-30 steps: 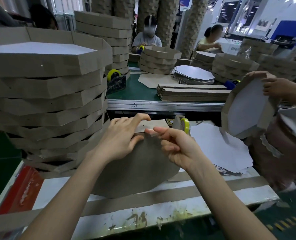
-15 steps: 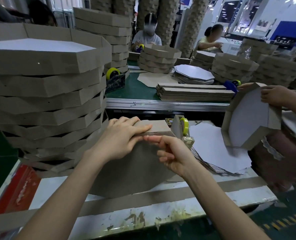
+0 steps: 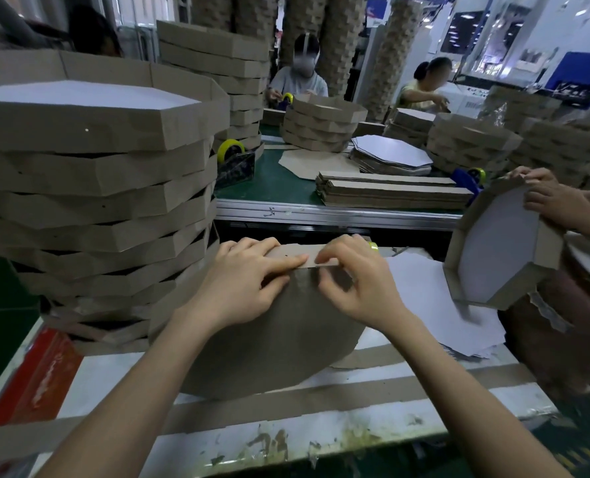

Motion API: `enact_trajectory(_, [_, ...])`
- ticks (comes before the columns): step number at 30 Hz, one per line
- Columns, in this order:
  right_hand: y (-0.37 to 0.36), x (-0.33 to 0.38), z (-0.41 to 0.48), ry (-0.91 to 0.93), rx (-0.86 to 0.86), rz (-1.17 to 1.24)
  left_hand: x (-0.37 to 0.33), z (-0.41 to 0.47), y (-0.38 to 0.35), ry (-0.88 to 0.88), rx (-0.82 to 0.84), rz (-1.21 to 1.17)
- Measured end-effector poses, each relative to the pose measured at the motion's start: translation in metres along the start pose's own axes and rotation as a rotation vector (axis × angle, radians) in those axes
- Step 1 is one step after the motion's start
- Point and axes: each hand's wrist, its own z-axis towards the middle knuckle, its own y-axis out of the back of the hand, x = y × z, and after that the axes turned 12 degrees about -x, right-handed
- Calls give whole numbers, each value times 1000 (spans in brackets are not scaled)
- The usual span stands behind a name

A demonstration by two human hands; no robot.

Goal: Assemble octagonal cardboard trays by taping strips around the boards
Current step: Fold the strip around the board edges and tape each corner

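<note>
A brown octagonal cardboard board (image 3: 272, 339) stands tilted on the white worktable, its back facing me. A brown cardboard strip (image 3: 307, 255) runs along its top edge. My left hand (image 3: 245, 281) presses fingers flat along the strip, thumb on the board's face. My right hand (image 3: 352, 274) holds the strip's right part, fingers curled over its top and thumb below. A yellow tape roll (image 3: 372, 246) peeks out behind my right hand.
A tall stack of finished trays (image 3: 93, 188) fills the left. White octagonal sheets (image 3: 428, 298) lie at right. Another person's hands (image 3: 548, 198) hold a tray (image 3: 500, 246) at far right. A long strip (image 3: 321, 401) lies along the table's front edge.
My right hand has moved up from the board's face onto the strip beside my left hand, covering the tape dispenser. The neighbour's tray has tilted lower.
</note>
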Motion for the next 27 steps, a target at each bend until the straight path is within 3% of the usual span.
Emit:
enact_trajectory(4, [-6, -16, -6, 268, 214, -277, -2, 1, 1, 1, -11, -15])
enact_trajectory(8, [-16, -16, -13, 360, -7, -182, -1, 0, 1, 6, -14, -7])
enact_trajectory(13, [-17, -15, -18, 328, -109, -105, 0, 2, 0, 12, 7, 13])
enact_trajectory(19, [-25, -14, -18, 224, -81, -58, -4, 1, 2, 66, 39, -28])
enact_trajectory(22, [-28, -18, -21, 221, -84, -28, -16, 3, 3, 186, -72, -99])
enact_trajectory(27, [-28, -23, -25, 260, -7, 29, -18, 3, -3, 155, -153, 19])
